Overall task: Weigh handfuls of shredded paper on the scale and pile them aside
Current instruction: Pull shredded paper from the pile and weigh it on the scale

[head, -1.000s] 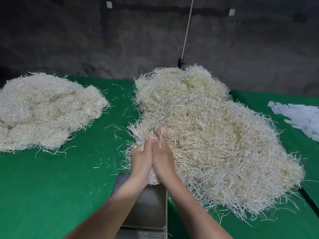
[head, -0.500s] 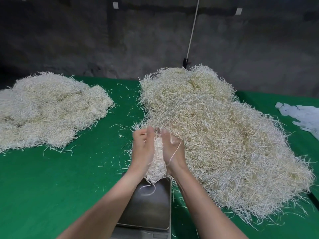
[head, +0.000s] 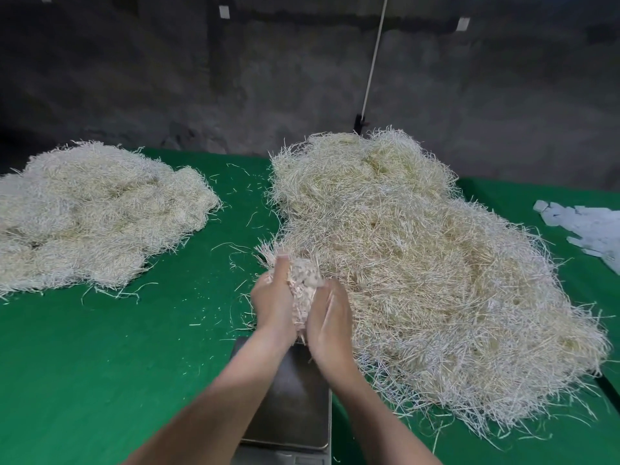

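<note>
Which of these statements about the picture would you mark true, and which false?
1. The left hand and right hand hold a handful of pale shredded paper between them. True.
2. The flat grey metal scale platform is heaped with shreds. False: it looks bare, and the handful is in the hands over its far edge.
3. The larger pile of shredded paper lies right of the scale platform. True.
4. The table cover is red. False: it is green.
5. Flat white paper pieces lie at the far right. True.
</note>
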